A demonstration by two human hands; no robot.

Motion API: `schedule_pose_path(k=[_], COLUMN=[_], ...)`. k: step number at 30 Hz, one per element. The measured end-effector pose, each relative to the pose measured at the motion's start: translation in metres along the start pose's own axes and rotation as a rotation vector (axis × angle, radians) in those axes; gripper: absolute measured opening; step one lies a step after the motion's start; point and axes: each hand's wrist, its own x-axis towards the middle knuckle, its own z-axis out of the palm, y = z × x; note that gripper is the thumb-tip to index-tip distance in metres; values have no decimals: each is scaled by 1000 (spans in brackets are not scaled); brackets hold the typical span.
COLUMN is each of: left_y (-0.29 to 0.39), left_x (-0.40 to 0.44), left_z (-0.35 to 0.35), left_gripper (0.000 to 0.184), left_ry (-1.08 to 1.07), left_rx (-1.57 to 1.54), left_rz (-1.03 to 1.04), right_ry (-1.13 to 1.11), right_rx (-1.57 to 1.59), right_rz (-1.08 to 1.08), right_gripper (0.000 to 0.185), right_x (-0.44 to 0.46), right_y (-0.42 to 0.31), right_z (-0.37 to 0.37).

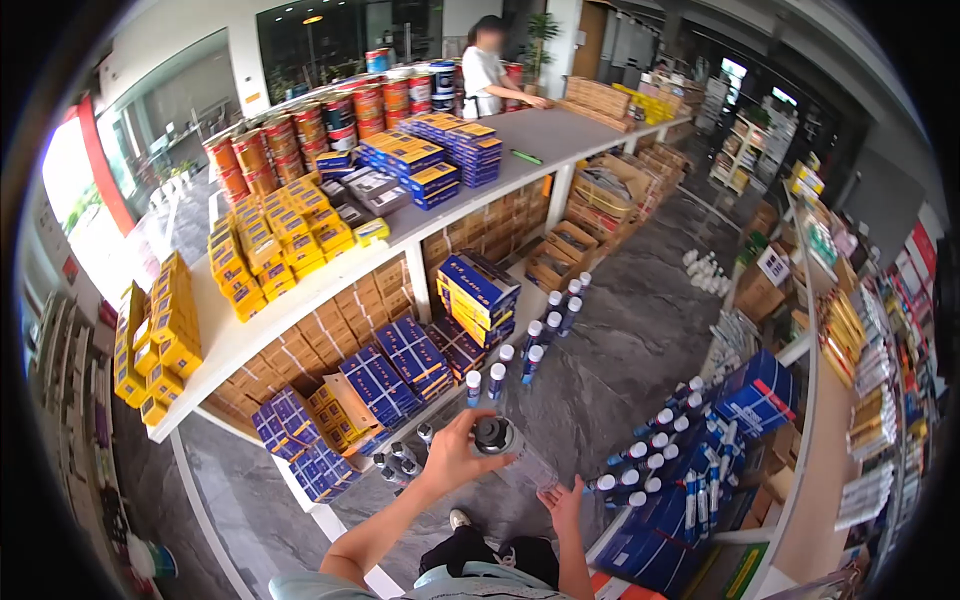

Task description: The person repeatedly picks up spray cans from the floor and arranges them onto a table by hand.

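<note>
My left hand [460,455] is closed around the upper end of a black-capped bottle [525,465] with a greyish, see-through-looking body. Its lower end tilts toward my right hand [565,505], whose fingers close at that end. On the floor just beyond stand several blue spray cans with white caps [497,378]. A few black-capped bottles [402,460] stand to the left of my forearm. More white-capped blue cans [650,462] are grouped to the right, some of them lying in a pile.
A long counter [520,135] bears yellow boxes [285,240], blue boxes [430,160] and a green pen-like item [526,157]. Blue cartons [400,370] sit on the low shelf beneath. A person in white [485,75] stands behind it. Stocked shelving [820,420] runs along the right.
</note>
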Motion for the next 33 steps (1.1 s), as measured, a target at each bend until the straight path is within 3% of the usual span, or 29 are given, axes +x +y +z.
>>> schedule_pose_path(k=[4, 8, 10, 14, 19, 24, 29, 30, 31, 33], left_y=[43, 73, 86, 112, 142, 181, 210, 222, 245, 271], left_x=[14, 15, 13, 5, -4, -16, -11, -11, -14, -15], left_z=[34, 86, 114, 171, 244, 305, 381, 391, 411, 433], left_gripper=[65, 62, 60, 60, 59, 58, 63, 62, 62, 60], left_ry=[-103, -157, -216, -341, -512, -733, -847, -901, -979, -1031], left_rx=[-23, -97, -151, -294, -416, -517, -637, -677, -719, -764], left_rz=[96, 172, 229, 230, 249, 311, 490, 481, 479, 478], right_ry=[84, 89, 235, 310, 544, 629, 781, 803, 824, 897], right_rx=[65, 126, 129, 21, 124, 214, 298, 302, 309, 368], right_rz=[10, -194, -227, -331, -490, -581, -694, -709, -857, -887], right_gripper=[89, 89, 88, 90, 84, 83, 80, 79, 79, 77], right_x=[-46, -70, -86, -139, -192, -241, -287, -296, -312, -320], right_y=[-46, -78, -99, -136, -145, -141, -159, -164, -173, -176], right_z=[-8, -54, -78, -121, -176, -216, -220, -219, -213, -218])
